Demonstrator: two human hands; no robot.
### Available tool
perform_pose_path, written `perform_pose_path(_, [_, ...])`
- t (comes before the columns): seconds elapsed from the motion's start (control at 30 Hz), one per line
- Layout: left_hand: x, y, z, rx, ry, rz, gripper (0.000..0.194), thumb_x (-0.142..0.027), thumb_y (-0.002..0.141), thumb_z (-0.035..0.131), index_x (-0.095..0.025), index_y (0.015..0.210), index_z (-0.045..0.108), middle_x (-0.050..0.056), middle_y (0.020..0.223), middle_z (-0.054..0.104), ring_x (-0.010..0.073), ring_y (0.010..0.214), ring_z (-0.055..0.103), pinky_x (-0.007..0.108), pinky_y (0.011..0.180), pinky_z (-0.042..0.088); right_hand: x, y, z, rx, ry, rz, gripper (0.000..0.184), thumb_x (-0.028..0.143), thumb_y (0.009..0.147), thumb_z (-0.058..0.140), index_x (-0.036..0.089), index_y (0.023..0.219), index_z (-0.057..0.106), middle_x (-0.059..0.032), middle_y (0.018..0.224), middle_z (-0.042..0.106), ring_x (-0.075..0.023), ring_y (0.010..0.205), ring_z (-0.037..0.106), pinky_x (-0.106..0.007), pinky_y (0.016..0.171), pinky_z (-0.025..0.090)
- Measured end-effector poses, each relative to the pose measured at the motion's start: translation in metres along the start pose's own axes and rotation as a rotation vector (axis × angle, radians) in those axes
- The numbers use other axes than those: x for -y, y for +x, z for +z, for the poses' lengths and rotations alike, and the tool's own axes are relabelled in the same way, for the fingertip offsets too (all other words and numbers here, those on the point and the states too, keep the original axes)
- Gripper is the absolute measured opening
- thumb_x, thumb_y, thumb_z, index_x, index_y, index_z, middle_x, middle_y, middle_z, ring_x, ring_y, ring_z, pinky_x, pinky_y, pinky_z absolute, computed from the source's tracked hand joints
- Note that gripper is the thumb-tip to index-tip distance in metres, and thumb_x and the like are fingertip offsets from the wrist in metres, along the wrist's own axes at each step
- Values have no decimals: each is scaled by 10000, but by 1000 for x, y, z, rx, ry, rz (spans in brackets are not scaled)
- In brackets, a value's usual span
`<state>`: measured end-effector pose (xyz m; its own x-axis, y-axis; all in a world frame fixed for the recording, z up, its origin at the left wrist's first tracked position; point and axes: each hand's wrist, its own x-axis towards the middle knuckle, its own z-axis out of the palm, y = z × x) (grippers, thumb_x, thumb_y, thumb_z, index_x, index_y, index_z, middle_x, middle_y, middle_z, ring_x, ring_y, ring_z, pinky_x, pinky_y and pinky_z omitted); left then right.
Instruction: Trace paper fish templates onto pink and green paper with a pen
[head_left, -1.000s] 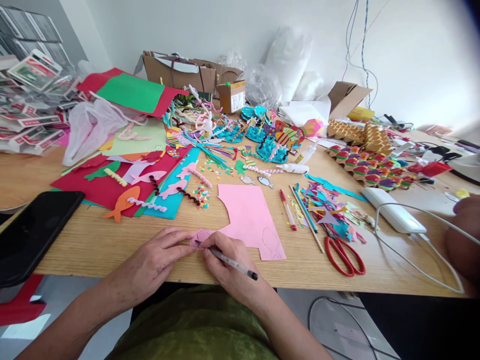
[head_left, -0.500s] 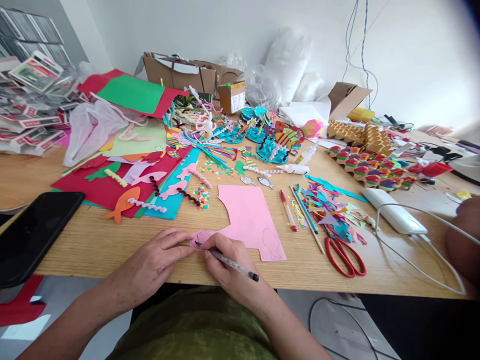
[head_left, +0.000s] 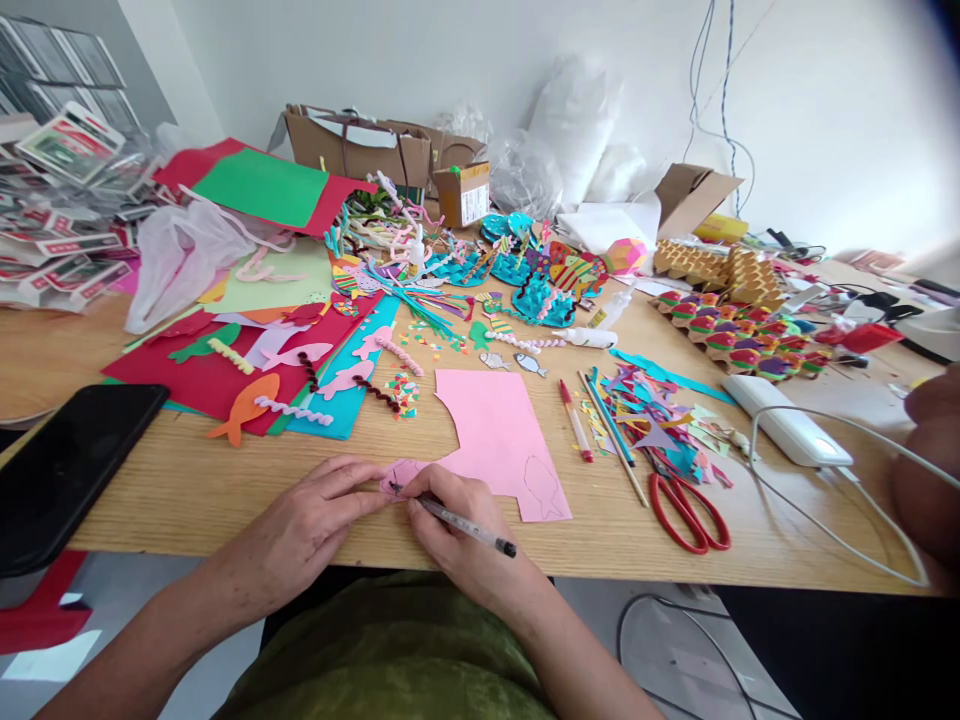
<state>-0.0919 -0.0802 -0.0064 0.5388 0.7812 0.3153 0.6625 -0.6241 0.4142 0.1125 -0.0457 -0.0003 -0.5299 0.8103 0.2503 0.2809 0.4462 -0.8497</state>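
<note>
My right hand (head_left: pixel 461 515) is closed round a clear-barrelled pen (head_left: pixel 469 527), its black end toward me. The pen's tip, partly behind my fingers, meets a small pink paper fish (head_left: pixel 400 474) with dark pen marks. My left hand (head_left: pixel 311 515) holds the left end of that fish between thumb and fingers against the table. Just beyond my right hand lies a pink paper sheet (head_left: pixel 491 425) with curved cut-outs on its left side and a fish outline drawn at its lower right corner. Whether the small fish is separate from the sheet, I cannot tell.
Red scissors (head_left: pixel 690 512), a red pen (head_left: pixel 576 420) and paper scraps (head_left: pixel 649 405) lie to the right, near a white power bank (head_left: pixel 787 420) with a cable. At left are a black phone (head_left: pixel 75 465) and an orange paper fish (head_left: pixel 251 405). A person's arm shows at far right.
Almost nothing differs. The pen's rear end has shifted very slightly up and left, while both hands stay in place on the paper.
</note>
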Motion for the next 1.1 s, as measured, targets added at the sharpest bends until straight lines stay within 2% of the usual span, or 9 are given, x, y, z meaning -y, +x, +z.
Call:
perform_pose_path(0.1, [1,-3,1,-14,17,-1,511,16,845,354,-248,1222,575,52,1228,582,183,1150,515,362,966,468,4,-6,-10,-93,35,66,100,165,817,467,197,788,557,19,630,599,-101,525,514,-202,506,380])
perform_pose_path(0.17, [2,-4,2,-19,40,-3,474,1,852,359,-239,1182,601,56,1218,587,190,1146,515,365,959,473,8,-11,-20,-170,75,88,89,196,837,470,199,797,549,14,652,608,-104,544,527,-203,501,379])
perform_pose_path(0.3, [3,-4,1,-10,86,9,401,-40,874,376,-219,1143,613,59,1193,596,201,1137,513,367,961,467,11,-16,-34,-223,79,121,90,221,838,477,196,787,546,12,644,594,-108,552,526,-205,490,373])
perform_pose_path(0.47, [0,5,0,28,94,6,364,-101,927,377,-235,1210,563,53,1165,587,197,1096,518,352,934,464,3,-8,-22,-144,67,190,112,245,833,500,180,815,589,7,636,596,-106,540,517,-203,485,375])
perform_pose_path(0.63, [-2,13,4,19,76,-5,314,-162,959,386,-226,1200,576,59,1096,581,204,1016,513,348,869,471,-5,0,-9,-84,27,156,124,172,821,499,181,856,617,0,707,655,-109,595,576,-202,548,424])
perform_pose_path(0.9, [-7,18,7,-48,89,-4,304,-168,969,357,-223,1112,620,47,998,603,192,936,527,335,825,467,-7,0,-7,-67,-41,131,165,120,795,498,187,853,637,2,731,693,-106,585,601,-195,553,440])
perform_pose_path(1.1, [-7,22,7,-56,101,-2,320,-101,932,360,-197,1071,632,52,975,618,191,901,538,331,798,475,-5,1,-7,-51,-55,134,163,121,806,495,189,854,635,-1,760,707,-107,601,608,-199,578,450])
